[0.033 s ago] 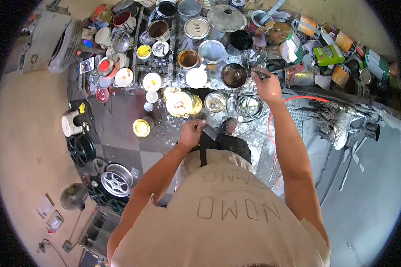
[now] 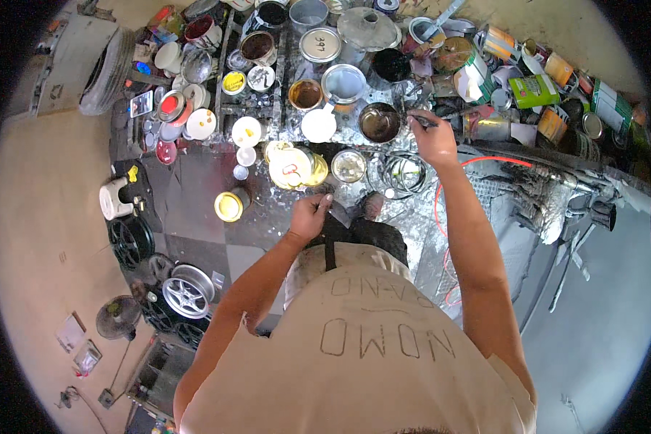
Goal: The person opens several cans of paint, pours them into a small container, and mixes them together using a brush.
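Observation:
My right hand [image 2: 432, 141] grips a dark, thin stick-like tool [image 2: 422, 121] beside an open can with dark brown contents [image 2: 379, 123]. My left hand [image 2: 309, 215] is closed near my waist; what it holds, if anything, I cannot make out. Just beyond it stand cream-yellow cans [image 2: 291, 168], the top one with red markings, and a round tin [image 2: 348, 166]. A white lid [image 2: 318, 126] and a can of pale grey-blue contents [image 2: 343, 84] sit on the paint-spattered rack [image 2: 286, 135] to the left of the dark can.
Crowded cans [image 2: 557, 69] line the back and right. A red hose [image 2: 495, 158] crosses beside my right arm. A yellow can [image 2: 228, 206] stands on the floor [image 2: 188, 188]. Wheel rims [image 2: 186, 291], a white stool [image 2: 114, 199] and a fan [image 2: 117, 317] are on the left.

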The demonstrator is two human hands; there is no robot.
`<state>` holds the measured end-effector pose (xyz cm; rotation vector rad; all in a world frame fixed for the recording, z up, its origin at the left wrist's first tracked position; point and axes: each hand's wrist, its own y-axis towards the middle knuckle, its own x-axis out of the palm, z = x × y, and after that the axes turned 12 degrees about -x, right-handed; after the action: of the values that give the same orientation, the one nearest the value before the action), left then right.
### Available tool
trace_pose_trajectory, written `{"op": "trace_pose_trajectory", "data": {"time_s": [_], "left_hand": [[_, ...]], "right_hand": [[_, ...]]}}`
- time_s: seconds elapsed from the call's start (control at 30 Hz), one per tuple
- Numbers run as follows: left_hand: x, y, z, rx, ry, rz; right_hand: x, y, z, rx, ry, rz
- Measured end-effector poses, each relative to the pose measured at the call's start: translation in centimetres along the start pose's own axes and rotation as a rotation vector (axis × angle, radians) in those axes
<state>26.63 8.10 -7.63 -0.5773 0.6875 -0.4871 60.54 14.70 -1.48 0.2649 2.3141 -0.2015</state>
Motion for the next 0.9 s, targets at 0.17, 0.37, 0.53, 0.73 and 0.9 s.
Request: {"op": "trace_pose_trajectory", "data": {"time_s": [0.17,0.37,0.53,0.73,0.9], "left_hand": [[2.0,-1.2,-2.1,0.028,0.023,0.134],[5.7,-2.1,-2.5,0.009,0.016,0.050],[7.5,-3.1,-0.3,0.038,-0.046,-0.053],[7.7,-2.7,-2.5,0.195,0.110,-0.004],[4.1,-3.5,-10.8,-0.135,0.327,0.140]], "right_hand": [[-1.1,0.5,-0.2,-0.041,-0.070,-0.111],[0.5,0.4,-0.3,-0.086,0.040,-0.271],[-0.3,0.8,1.4,-0.014,-0.007,-0.326],[-3.1,-3.5,7.1,0.103,0.441,-0.193],[-11.5,-15.6,13.3,0.192,0.457,0.256]]}}
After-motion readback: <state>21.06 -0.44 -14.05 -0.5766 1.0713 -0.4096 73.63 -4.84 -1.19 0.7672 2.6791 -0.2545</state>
